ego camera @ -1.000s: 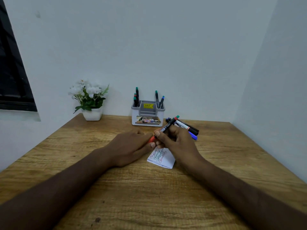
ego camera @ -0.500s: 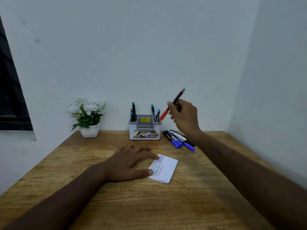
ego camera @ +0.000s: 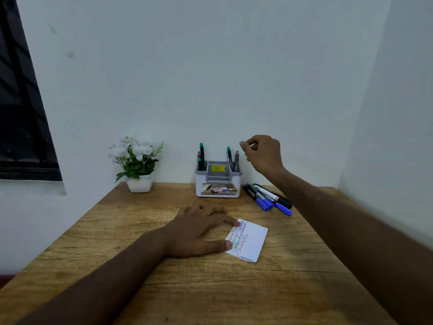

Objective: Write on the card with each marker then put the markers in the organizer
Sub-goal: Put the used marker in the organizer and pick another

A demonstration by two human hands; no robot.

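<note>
Two hands: left hand (ego camera: 199, 231), right hand (ego camera: 263, 153). One white card (ego camera: 251, 242). One organizer (ego camera: 218, 184), five markers (ego camera: 202, 153) standing inside: three left, two right. About four loose markers (ego camera: 267, 198) beside it; exact count unclear. One potted plant (ego camera: 137, 165). One wooden table (ego camera: 210, 289).
</note>
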